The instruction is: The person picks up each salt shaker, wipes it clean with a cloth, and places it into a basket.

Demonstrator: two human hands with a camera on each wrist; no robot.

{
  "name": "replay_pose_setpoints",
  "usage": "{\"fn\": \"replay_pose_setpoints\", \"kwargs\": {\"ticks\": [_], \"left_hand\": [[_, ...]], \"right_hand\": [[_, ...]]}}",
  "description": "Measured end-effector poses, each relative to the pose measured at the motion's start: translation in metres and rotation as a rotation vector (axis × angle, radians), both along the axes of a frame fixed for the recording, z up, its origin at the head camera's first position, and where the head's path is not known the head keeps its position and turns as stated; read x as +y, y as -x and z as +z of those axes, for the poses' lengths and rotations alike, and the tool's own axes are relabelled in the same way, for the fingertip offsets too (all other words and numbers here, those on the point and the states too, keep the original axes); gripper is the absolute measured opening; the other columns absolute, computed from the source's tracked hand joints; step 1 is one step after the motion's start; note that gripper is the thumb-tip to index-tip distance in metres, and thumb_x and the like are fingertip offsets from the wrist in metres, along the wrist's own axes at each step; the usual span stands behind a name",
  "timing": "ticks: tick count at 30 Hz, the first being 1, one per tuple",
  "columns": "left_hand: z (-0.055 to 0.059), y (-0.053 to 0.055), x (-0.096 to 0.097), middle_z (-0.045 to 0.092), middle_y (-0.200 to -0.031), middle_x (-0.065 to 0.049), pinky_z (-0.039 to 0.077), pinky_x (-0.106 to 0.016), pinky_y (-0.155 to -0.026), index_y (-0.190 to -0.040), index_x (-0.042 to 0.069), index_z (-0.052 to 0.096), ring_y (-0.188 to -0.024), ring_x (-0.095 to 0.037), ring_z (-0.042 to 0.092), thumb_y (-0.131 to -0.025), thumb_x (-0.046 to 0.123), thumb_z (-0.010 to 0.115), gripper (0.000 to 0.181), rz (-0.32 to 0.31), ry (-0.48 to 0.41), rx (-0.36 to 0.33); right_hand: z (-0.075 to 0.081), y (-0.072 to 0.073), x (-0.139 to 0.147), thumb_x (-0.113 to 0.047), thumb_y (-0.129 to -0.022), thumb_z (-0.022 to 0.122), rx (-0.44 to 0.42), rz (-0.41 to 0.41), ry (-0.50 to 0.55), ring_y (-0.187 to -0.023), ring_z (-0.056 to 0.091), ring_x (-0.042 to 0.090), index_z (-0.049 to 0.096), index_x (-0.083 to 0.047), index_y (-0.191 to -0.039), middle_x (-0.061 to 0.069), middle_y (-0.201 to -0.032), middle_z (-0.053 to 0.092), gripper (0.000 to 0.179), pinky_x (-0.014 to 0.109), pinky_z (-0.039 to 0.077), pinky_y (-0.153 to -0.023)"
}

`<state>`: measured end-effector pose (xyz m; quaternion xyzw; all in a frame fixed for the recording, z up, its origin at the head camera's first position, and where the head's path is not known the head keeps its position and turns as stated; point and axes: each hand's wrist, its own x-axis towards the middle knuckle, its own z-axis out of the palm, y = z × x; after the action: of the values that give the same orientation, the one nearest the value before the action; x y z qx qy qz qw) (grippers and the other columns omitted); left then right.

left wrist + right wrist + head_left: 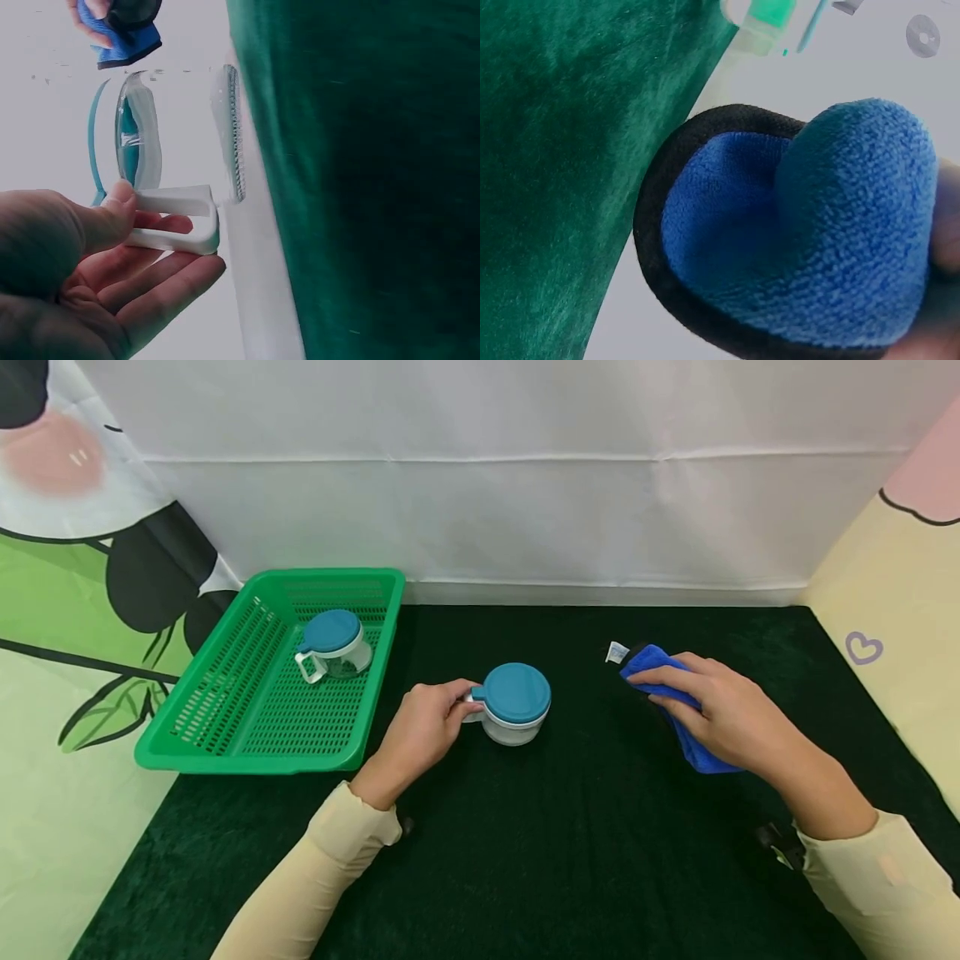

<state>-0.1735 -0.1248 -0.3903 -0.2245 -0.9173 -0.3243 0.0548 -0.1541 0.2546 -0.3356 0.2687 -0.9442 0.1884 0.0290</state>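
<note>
My left hand (423, 727) pinches the white handle (199, 240) of a clear seasoning jar (512, 732) with a round blue lid (517, 692). In the left wrist view the thumb presses on top of the handle and the fingers lie beneath it. To the right, my right hand (720, 710) grips a folded blue cloth (705, 756) with a dark edge (651, 225) and a small white tag (617, 652). Fingers partly cover the cloth, which is apart from the jar.
A green plastic basket (367, 714) stands at the left of the dark green table cover (570, 860). Inside it sits a similar blue-lidded jar (332, 633) with a white handle. White fabric (487, 527) hangs along the back, and printed panels flank both sides.
</note>
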Motion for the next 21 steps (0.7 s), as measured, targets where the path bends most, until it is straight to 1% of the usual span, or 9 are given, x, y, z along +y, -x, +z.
{"fn": "replay_pose_setpoints", "kwargs": {"ticks": [4, 7, 8, 11, 13, 15, 16, 19, 21], "left_hand": [[0.017, 0.001, 0.009, 0.069, -0.083, 0.0, 0.051, -0.026, -0.054, -0.124, 0.01, 0.071, -0.057, -0.009, 0.053, -0.105, 0.025, 0.062, 0.026, 0.015, -0.058, 0.037], [0.032, 0.001, 0.018, 0.07, -0.086, 0.002, 0.052, -0.026, -0.057, -0.124, 0.011, 0.071, -0.058, -0.01, 0.053, -0.105, 0.025, 0.062, 0.025, 0.018, -0.116, 0.063], [0.036, 0.001, 0.021, 0.071, -0.09, 0.002, 0.054, -0.026, -0.06, -0.124, 0.011, 0.071, -0.061, -0.01, 0.055, -0.105, 0.024, 0.062, 0.025, 0.014, -0.136, 0.071], [0.048, 0.0, 0.03, 0.075, -0.103, 0.002, 0.059, -0.025, -0.074, -0.123, 0.01, 0.072, -0.073, -0.008, 0.063, -0.104, 0.022, 0.063, 0.024, 0.002, -0.201, 0.098], [0.054, -0.002, 0.036, 0.075, -0.11, 0.001, 0.059, -0.026, -0.084, -0.123, 0.009, 0.072, -0.084, -0.006, 0.067, -0.104, 0.02, 0.064, 0.023, -0.01, -0.238, 0.116], [0.059, -0.004, 0.042, 0.075, -0.112, -0.001, 0.058, -0.027, -0.088, -0.122, 0.008, 0.072, -0.091, -0.005, 0.069, -0.104, 0.018, 0.063, 0.022, -0.019, -0.266, 0.13], [0.062, -0.005, 0.046, 0.075, -0.113, -0.001, 0.058, -0.027, -0.089, -0.122, 0.008, 0.072, -0.094, -0.004, 0.07, -0.104, 0.018, 0.063, 0.022, -0.024, -0.276, 0.136], [0.068, -0.008, 0.054, 0.075, -0.114, -0.002, 0.058, -0.027, -0.089, -0.121, 0.007, 0.072, -0.097, -0.004, 0.07, -0.104, 0.019, 0.064, 0.022, -0.027, -0.298, 0.15], [0.07, -0.009, 0.059, 0.076, -0.113, -0.001, 0.058, -0.026, -0.088, -0.121, 0.008, 0.072, -0.097, -0.004, 0.07, -0.104, 0.02, 0.065, 0.022, -0.017, -0.312, 0.147]], "right_hand": [[0.002, 0.001, -0.003, -0.016, -0.107, 0.059, 0.006, 0.031, 0.088, -0.106, 0.06, 0.032, 0.061, -0.029, -0.141, 0.011, -0.129, 0.06, 0.037, 0.059, 0.053, -0.084], [0.005, 0.002, -0.009, -0.015, -0.107, 0.058, 0.013, 0.037, 0.201, -0.099, 0.062, 0.027, 0.061, -0.03, -0.142, 0.007, -0.125, 0.061, 0.038, 0.05, 0.054, -0.078], [0.006, 0.002, -0.012, -0.015, -0.107, 0.058, 0.017, 0.028, 0.247, -0.099, 0.062, 0.026, 0.062, -0.029, -0.141, 0.006, -0.125, 0.061, 0.037, 0.048, 0.053, -0.077], [0.009, 0.001, -0.022, -0.014, -0.108, 0.057, 0.025, -0.009, 0.409, -0.102, 0.061, 0.024, 0.062, -0.027, -0.142, 0.004, -0.128, 0.062, 0.037, 0.041, 0.051, -0.08], [0.012, 0.001, -0.03, -0.015, -0.108, 0.055, 0.023, -0.041, 0.524, -0.108, 0.059, 0.024, 0.062, -0.025, -0.142, 0.003, -0.134, 0.062, 0.036, 0.038, 0.05, -0.084], [0.014, 0.0, -0.038, -0.018, -0.109, 0.053, -0.001, -0.071, 0.629, -0.116, 0.056, 0.024, 0.061, -0.024, -0.144, 0.002, -0.141, 0.058, 0.036, 0.035, 0.049, -0.088], [0.015, -0.001, -0.041, -0.019, -0.11, 0.052, -0.021, -0.083, 0.68, -0.118, 0.055, 0.024, 0.06, -0.023, -0.145, 0.001, -0.144, 0.056, 0.036, 0.035, 0.049, -0.09], [0.017, -0.002, -0.051, -0.023, -0.11, 0.05, -0.087, -0.108, 0.825, -0.128, 0.049, 0.026, 0.058, -0.02, -0.146, 0.002, -0.149, 0.052, 0.037, 0.045, 0.046, -0.097], [0.017, -0.003, -0.055, -0.025, -0.111, 0.05, -0.118, -0.127, 0.888, -0.129, 0.048, 0.027, 0.057, -0.02, -0.147, 0.003, -0.148, 0.051, 0.038, 0.049, 0.045, -0.098]]}}
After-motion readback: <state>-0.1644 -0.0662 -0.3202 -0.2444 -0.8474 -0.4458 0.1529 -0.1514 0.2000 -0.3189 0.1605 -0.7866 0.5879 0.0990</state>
